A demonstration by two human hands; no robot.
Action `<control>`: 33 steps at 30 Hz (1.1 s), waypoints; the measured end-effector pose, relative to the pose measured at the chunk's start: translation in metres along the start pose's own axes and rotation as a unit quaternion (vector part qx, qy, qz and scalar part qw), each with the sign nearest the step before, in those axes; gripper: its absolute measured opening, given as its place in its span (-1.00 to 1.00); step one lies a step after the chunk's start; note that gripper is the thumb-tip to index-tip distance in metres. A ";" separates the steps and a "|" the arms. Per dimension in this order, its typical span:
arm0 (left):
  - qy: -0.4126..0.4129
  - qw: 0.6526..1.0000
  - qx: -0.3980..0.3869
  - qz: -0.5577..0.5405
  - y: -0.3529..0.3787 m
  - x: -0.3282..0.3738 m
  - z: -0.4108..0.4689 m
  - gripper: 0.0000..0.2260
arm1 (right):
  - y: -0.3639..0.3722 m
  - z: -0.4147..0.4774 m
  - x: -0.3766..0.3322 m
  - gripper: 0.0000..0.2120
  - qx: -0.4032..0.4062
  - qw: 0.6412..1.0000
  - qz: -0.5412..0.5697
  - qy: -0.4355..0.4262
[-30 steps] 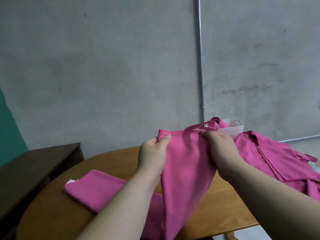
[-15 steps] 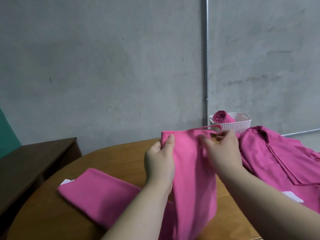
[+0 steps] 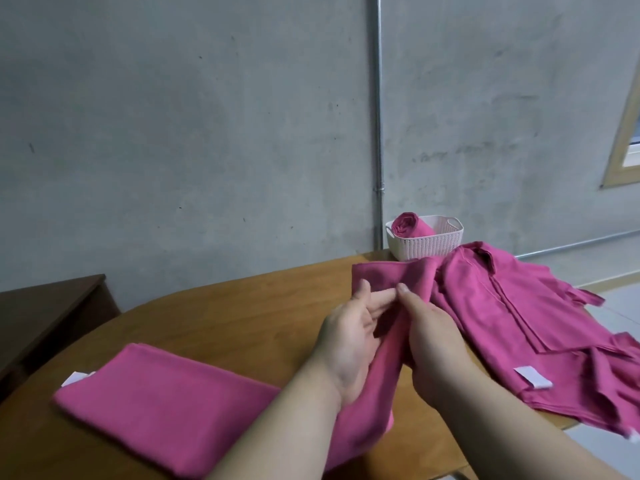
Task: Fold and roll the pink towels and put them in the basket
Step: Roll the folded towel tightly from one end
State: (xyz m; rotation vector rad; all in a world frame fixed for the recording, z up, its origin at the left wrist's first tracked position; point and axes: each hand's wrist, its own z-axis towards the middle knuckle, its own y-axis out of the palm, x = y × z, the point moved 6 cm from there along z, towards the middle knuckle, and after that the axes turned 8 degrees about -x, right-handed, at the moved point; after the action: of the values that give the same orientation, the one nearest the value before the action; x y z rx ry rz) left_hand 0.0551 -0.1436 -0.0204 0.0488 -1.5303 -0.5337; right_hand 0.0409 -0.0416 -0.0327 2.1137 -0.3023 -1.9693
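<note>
Now I am gripping the towel (image 3: 381, 275) with my left hand (image 3: 348, 344) and right hand (image 3: 434, 341) above the table's (image 3: 242, 306) near edge, to narrow it for rolling.

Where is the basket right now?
Head view, right of centre: the white basket stands far back on the table, beside the wall pipe, just behind the unfolded towels.

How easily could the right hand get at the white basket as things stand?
Probably yes, though not free-handed: the right hand grips the held towel. The basket stands beyond it, with only the flat towel pile lying before it.
</note>
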 end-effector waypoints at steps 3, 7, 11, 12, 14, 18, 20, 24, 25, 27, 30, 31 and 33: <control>0.052 0.988 0.070 0.125 -0.030 0.013 -0.002 -0.74 | -0.007 0.013 0.004 -0.78 0.027 0.997 0.065 0.022; 0.039 0.918 0.203 0.338 -0.089 0.018 0.006 -0.80 | 0.002 0.031 -0.001 -0.83 0.000 0.986 0.154 0.057; -0.047 0.973 0.067 0.216 -0.112 -0.001 0.032 -0.36 | 0.022 0.055 -0.014 -0.81 -0.066 0.978 0.183 0.073; -0.048 0.980 0.044 0.190 -0.113 -0.001 0.039 -0.48 | 0.027 0.063 -0.017 -0.80 -0.079 0.977 0.182 0.074; -0.039 0.989 0.003 0.144 -0.112 0.004 0.051 -0.70 | 0.034 0.080 -0.026 -0.76 -0.098 0.976 0.177 0.077; 0.003 0.996 -0.019 0.086 -0.121 0.026 0.077 -0.73 | 0.044 0.122 -0.049 -0.66 -0.129 0.973 0.183 0.058; 0.038 0.991 0.023 0.126 -0.131 0.037 0.095 -0.76 | 0.050 0.148 -0.055 -0.64 -0.122 0.975 0.182 0.041; 0.092 0.909 0.195 0.356 -0.157 0.055 0.128 -0.88 | 0.050 0.188 -0.036 -0.49 -0.026 0.998 -0.007 0.056; 0.089 0.880 0.220 0.411 -0.159 0.056 0.134 -0.89 | 0.049 0.192 -0.023 -0.36 -0.009 0.994 -0.085 0.068; 0.054 0.837 0.244 0.486 -0.159 0.054 0.144 -0.92 | 0.048 0.185 0.000 -0.30 0.000 0.975 -0.201 0.093; 0.007 0.791 0.254 0.557 -0.153 0.044 0.158 -0.93 | 0.050 0.173 0.028 -0.52 -0.021 0.949 -0.284 0.138; -0.001 0.784 0.255 0.567 -0.151 0.040 0.161 -0.94 | 0.049 0.172 0.033 -0.63 -0.023 0.943 -0.296 0.148; -0.012 0.784 0.257 0.564 -0.148 0.032 0.165 -0.95 | 0.046 0.175 0.040 -0.76 -0.014 0.944 -0.292 0.151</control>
State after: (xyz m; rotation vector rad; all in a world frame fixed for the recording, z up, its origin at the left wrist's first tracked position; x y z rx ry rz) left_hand -0.1476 -0.2376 -0.0335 -0.4408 -1.3996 0.8530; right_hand -0.1307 -0.1028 -0.0681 2.6536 0.4578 -1.8385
